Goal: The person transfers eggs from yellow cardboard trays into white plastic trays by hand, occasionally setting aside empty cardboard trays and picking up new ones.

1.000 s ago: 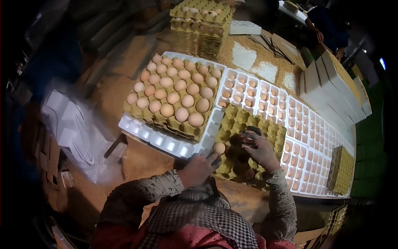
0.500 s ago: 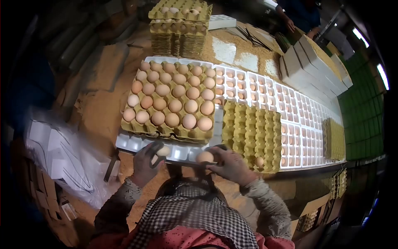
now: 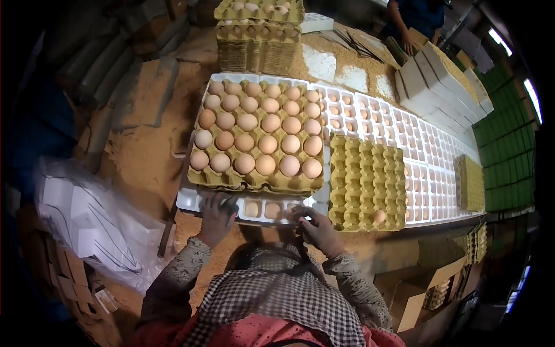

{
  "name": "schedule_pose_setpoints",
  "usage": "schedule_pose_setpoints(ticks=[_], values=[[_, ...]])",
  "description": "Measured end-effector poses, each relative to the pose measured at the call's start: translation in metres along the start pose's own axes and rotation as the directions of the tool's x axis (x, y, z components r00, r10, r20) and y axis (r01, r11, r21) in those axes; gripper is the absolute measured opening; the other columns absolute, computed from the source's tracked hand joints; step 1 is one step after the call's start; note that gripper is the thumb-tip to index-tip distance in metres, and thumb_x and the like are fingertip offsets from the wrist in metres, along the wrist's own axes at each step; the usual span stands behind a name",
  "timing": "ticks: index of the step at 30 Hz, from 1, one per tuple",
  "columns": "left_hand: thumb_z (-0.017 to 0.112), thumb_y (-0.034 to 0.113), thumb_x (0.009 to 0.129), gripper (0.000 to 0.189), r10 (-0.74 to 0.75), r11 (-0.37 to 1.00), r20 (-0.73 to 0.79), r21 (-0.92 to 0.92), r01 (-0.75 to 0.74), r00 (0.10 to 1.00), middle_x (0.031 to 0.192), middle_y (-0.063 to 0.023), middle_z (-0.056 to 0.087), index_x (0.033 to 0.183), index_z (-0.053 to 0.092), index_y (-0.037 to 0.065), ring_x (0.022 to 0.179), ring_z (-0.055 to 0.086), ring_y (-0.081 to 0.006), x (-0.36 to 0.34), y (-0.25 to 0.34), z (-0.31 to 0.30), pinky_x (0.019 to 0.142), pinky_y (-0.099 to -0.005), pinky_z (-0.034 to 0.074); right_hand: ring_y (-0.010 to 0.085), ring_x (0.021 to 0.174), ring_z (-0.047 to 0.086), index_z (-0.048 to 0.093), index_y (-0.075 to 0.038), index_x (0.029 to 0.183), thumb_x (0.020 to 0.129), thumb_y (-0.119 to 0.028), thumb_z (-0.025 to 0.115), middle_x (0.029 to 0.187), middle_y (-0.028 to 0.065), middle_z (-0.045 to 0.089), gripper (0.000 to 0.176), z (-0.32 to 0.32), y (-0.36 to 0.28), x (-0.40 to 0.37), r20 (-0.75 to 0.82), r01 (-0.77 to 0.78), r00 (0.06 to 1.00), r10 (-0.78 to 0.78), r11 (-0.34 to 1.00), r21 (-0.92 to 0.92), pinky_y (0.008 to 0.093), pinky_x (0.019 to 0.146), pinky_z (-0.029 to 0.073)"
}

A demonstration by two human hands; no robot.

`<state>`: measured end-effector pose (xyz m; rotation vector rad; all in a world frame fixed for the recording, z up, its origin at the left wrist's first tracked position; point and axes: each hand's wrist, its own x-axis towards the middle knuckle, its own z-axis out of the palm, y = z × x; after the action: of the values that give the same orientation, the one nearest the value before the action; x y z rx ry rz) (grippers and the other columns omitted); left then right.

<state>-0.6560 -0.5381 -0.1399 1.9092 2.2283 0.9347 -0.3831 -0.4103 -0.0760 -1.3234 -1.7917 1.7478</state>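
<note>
My left hand [image 3: 217,218] is over the near row of a white plastic egg tray [image 3: 186,199], its fingers curled down into a cell; whatever is under them is hidden. To its right, two eggs, a pale egg [image 3: 252,209] and a browner egg [image 3: 273,210], sit in neighbouring cells. My right hand [image 3: 318,231] has thumb and fingers closed at an egg [image 3: 293,211] in the cell beyond, mostly covered by the fingers. Just behind both hands, a yellow-green pulp tray [image 3: 254,184] full of brown eggs rests on the white tray.
An almost bare pulp tray [image 3: 367,179] with one egg [image 3: 378,216] lies to the right. Egg-filled white trays [image 3: 428,168] extend along the table. A pulp tray stack [image 3: 258,49] stands behind. Plastic-wrapped white trays [image 3: 87,214] are at left. Another person [image 3: 416,23] stands at the far right.
Both hands have lowered to the white tray. Eggs now sit in near-row cells that were bare between the hands. The view has shifted, moving the table rightward in the picture.
</note>
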Motion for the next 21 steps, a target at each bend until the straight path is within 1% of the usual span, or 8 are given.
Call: schedule_pose_setpoints(ticks=[2,4,6,8,12,14,18,21], values=[[0.07,0.021,0.073,0.058,0.014,0.962,0.255,0.26,-0.082,0.967,0.119,-0.0162,0.048,0.126,0.049,0.013,0.118,0.037,-0.0397,0.005,0.004,0.014,0.097,-0.0538,0.03,0.0104,0.07,0.056,0.06,-0.005,0.117,0.087,-0.011,0.066,0.09,0.0062,0.067,0.031,0.002,0.001,-0.008,0.064,-0.118,0.992,0.112,0.988,0.096,0.0269,0.065,0.048],[0.068,0.02,0.073,0.057,0.069,0.982,0.017,0.178,-0.071,0.997,0.117,-0.017,0.049,0.126,0.049,0.012,0.113,0.041,-0.0396,0.003,0.008,0.007,0.095,-0.0544,0.032,0.0161,0.074,0.06,0.06,-0.005,0.114,0.087,-0.008,0.064,0.09,0.0091,0.066,0.028,-0.006,0.003,-0.009,-0.025,-0.017,1.0,0.016,0.999,-0.034,0.0291,0.067,0.049],[0.068,0.017,0.074,0.051,0.138,0.99,-0.04,0.018,-0.138,0.99,0.116,-0.0169,0.051,0.122,0.053,0.011,0.109,0.046,-0.0401,0.013,0.022,-0.016,0.093,-0.0514,0.035,0.0247,0.081,0.063,0.06,-0.005,0.111,0.087,-0.006,0.063,0.094,0.0121,0.064,0.024,-0.013,-0.022,-0.007,-0.326,0.342,0.828,-0.455,0.873,-0.348,0.0316,0.068,0.05],[0.067,0.015,0.075,0.049,0.14,0.984,0.002,-0.112,-0.139,0.99,0.116,-0.0165,0.052,0.122,0.054,0.011,0.108,0.048,-0.0396,0.018,0.044,-0.024,0.092,-0.0491,0.037,0.0335,0.087,0.062,0.06,-0.005,0.109,0.088,-0.011,0.061,0.099,0.0153,0.061,0.022,-0.015,-0.021,0.005,-0.363,0.353,0.774,-0.518,0.83,-0.432,0.0365,0.074,0.05],[0.066,0.012,0.076,0.048,0.161,0.91,0.201,-0.409,-0.067,0.966,0.115,-0.0152,0.056,0.123,0.055,0.01,0.106,0.052,-0.0365,0.029,0.074,0.0,0.088,-0.0442,0.042,0.0365,0.101,0.055,0.058,-0.004,0.111,0.089,-0.026,0.058,0.102,0.019,0.059,0.031,-0.016,0.024,0.031,-0.163,0.319,0.844,-0.512,0.722,-0.614,0.0439,0.092,0.043],[0.065,0.012,0.077,0.047,0.166,0.865,0.247,-0.502,-0.021,0.955,0.115,-0.0152,0.057,0.123,0.055,0.009,0.105,0.053,-0.0359,0.035,0.097,0.015,0.087,-0.0456,0.043,0.0348,0.11,0.05,0.055,-0.009,0.117,0.085,-0.021,0.058,0.107,0.0178,0.056,0.035,-0.032,0.027,0.024,0.139,0.472,0.671,-0.729,0.275,-0.837,0.0516,0.094,0.041],[0.059,0.01,0.084,0.044,0.167,0.775,0.32,-0.627,0.076,0.932,0.114,-0.0171,0.058,0.128,0.051,0.005,0.097,0.059,-0.0355,0.034,0.13,0.068,0.081,-0.0419,0.05,0.0366,0.109,0.05,0.055,-0.009,0.114,0.076,-0.017,0.067,0.109,0.0192,0.056,0.041,-0.083,-0.006,-0.029,-0.181,0.275,0.697,-0.694,0.492,-0.826,0.0505,0.097,0.039],[0.051,0.01,0.095,0.044,0.026,0.086,0.644,-0.763,0.64,0.764,0.114,-0.0119,0.056,0.138,0.04,0.006,0.089,0.062,-0.0165,0.047,0.165,0.09,0.069,-0.0269,0.054,0.0413,0.118,0.044,0.049,-0.01,0.127,0.076,-0.011,0.064,0.115,0.0201,0.055,0.053,-0.147,0.021,-0.057,-0.28,0.029,0.756,-0.592,0.456,-0.889,0.0504,0.102,0.036]])
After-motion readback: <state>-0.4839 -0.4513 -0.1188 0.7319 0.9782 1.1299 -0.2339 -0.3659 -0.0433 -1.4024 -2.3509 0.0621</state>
